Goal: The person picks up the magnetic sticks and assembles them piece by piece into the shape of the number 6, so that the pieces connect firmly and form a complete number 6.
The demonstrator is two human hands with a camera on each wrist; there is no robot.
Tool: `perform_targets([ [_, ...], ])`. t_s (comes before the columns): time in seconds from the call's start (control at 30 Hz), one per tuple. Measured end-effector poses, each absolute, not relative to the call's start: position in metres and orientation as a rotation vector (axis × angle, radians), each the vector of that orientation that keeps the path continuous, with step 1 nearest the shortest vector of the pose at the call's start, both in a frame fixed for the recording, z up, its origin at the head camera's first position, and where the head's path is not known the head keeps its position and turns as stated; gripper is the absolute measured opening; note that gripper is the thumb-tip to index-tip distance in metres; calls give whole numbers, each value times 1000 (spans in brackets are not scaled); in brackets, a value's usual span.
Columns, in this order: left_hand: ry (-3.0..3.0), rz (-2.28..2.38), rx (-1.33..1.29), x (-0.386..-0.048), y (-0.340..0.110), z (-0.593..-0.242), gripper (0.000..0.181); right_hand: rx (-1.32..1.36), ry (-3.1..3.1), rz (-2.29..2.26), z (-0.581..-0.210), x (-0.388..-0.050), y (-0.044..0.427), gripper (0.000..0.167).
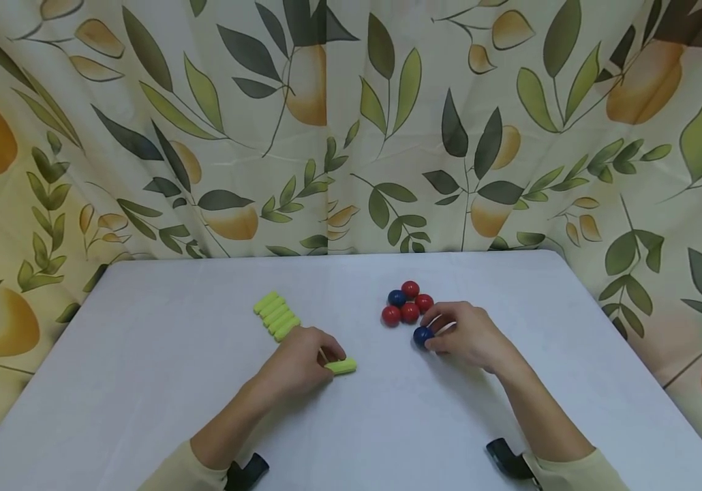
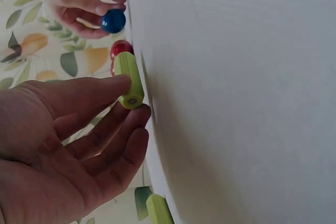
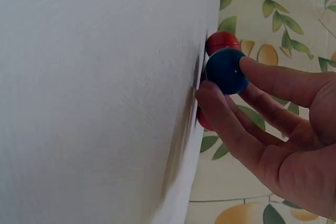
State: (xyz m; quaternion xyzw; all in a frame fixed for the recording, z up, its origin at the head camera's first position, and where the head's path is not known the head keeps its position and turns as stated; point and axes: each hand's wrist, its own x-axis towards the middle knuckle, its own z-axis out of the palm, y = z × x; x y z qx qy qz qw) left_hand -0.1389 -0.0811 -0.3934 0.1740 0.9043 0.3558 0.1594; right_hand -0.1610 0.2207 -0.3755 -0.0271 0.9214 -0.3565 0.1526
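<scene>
My left hand [image 1: 304,361] pinches a yellow-green ribbed stick [image 1: 341,367] between thumb and fingers, low over the white table. The left wrist view shows that stick [image 2: 129,80] end-on, with a small round mark in its end. Between the thumb and fingers of my right hand [image 1: 470,334] is a dark blue ball [image 1: 422,337], close to the tabletop; the right wrist view shows this blue ball [image 3: 227,71] large. Just beyond it lie several red balls [image 1: 409,313] and another blue ball [image 1: 397,298] in a cluster.
Several matching yellow-green sticks [image 1: 275,315] lie side by side in a slanting row, left of centre, partly behind my left hand. A white cloth covers the table [image 1: 161,341]. Behind it hangs a curtain [image 1: 388,170] patterned with leaves and fruit. Black wrist devices [image 1: 507,458] sit by both sleeves.
</scene>
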Motion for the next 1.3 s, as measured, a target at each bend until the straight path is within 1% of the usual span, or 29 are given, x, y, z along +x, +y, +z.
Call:
perform_targets([
  [0.23, 2596, 1003, 581, -141, -78, -395, 21, -161, 2622, -1077, -377, -157, 215, 25],
  [0.53, 2612, 966, 547, -144, -75, -396, 23, -273, 2600, -1071, -375, -152, 203, 28],
  [0.8, 2607, 955, 516, -152, -69, -391, 26, -307, 2589, -1068, -376, -152, 192, 28],
  [1.07, 2628, 968, 504, -164, -65, -388, 25, -349, 2630, -1065, -375, -159, 182, 25],
  [1.3, 2632, 982, 481, -174, -61, -390, 25, -322, 2620, -1067, -375, -166, 175, 26],
])
